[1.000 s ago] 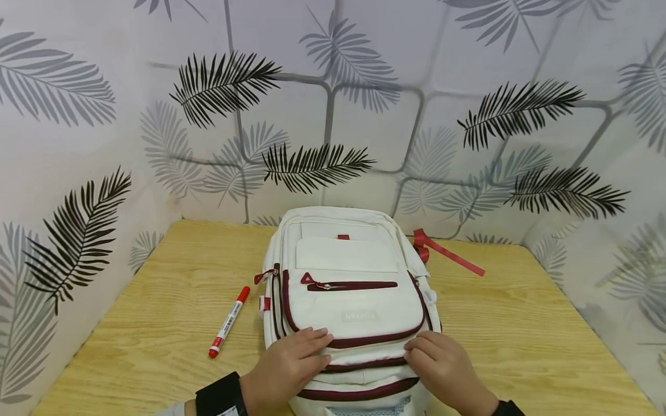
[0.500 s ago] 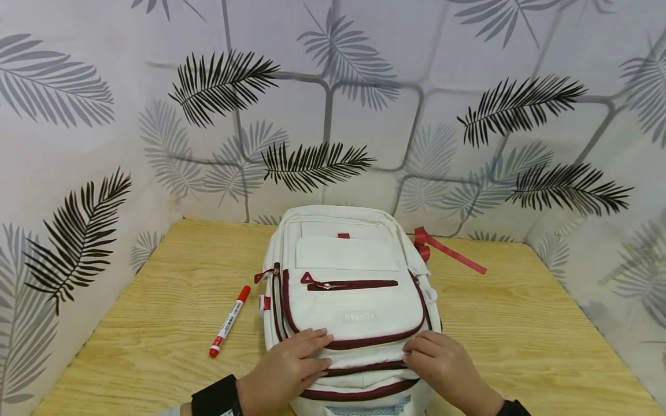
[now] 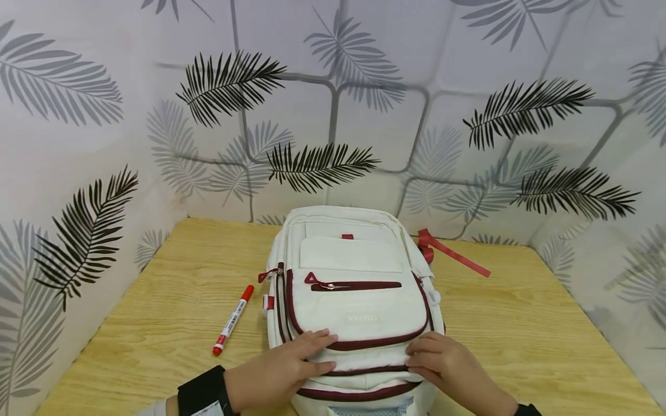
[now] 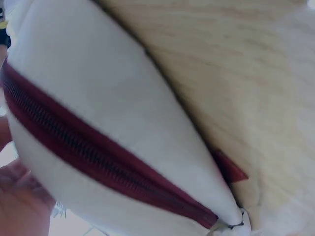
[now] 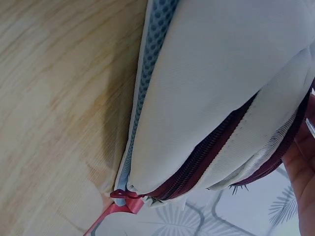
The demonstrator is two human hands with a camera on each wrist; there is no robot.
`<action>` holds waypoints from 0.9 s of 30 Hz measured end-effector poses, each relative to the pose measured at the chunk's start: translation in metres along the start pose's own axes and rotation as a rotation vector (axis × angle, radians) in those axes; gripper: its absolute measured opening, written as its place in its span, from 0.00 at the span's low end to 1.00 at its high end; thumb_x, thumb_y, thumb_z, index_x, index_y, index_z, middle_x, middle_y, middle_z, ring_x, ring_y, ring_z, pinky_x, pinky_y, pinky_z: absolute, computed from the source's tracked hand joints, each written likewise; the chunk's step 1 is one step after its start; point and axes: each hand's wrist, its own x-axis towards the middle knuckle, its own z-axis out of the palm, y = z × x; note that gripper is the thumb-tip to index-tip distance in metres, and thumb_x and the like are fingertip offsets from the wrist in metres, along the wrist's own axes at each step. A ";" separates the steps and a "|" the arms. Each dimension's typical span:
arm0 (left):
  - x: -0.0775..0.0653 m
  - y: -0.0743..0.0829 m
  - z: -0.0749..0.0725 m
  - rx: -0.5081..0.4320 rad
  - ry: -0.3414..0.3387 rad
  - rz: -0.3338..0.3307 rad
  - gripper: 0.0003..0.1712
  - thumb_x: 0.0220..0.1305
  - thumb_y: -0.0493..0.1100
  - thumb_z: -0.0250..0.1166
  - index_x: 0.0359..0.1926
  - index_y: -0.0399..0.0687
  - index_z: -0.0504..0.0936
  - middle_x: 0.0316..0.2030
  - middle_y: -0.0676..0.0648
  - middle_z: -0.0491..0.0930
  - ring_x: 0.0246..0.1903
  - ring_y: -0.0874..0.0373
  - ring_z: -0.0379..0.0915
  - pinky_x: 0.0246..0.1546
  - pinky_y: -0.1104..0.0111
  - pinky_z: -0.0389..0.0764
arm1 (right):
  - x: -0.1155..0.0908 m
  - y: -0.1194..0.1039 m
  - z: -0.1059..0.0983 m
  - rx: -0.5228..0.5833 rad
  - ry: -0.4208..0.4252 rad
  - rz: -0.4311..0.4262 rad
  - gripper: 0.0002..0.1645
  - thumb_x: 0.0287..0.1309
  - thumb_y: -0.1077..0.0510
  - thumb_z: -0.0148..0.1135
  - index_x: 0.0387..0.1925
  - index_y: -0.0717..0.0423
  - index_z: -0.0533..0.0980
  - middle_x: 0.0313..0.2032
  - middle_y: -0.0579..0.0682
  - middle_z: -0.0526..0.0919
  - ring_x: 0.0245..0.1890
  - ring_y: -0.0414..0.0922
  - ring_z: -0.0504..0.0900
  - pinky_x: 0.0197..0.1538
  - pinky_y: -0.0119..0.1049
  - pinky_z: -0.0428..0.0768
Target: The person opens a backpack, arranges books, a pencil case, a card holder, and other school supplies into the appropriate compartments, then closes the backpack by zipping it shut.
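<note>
Your left hand [image 3: 278, 370] rests on the backpack [image 3: 359, 312], fingers [image 3: 318, 341] nearly straight; right hand [image 3: 455, 365] curls against it, can't tell if pinching. Uneven pushing could skew it.

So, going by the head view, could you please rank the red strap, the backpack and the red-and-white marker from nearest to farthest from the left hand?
1. Backpack: touched by the left hand.
2. Red-and-white marker: on the table, left of the backpack.
3. Red strap: past the backpack's right side.

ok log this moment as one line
left hand: touching backpack; right hand: touching backpack; backpack: lying on table; marker: on table, beside backpack
</note>
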 end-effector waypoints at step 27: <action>0.012 -0.129 -0.036 -0.088 0.149 -0.720 0.16 0.56 0.35 0.60 0.44 0.29 0.77 0.42 0.34 0.78 0.44 0.44 0.74 0.44 0.57 0.74 | 0.068 0.003 -0.022 0.027 -0.518 0.399 0.24 0.49 0.60 0.63 0.51 0.57 0.74 0.51 0.53 0.77 0.52 0.49 0.74 0.50 0.43 0.74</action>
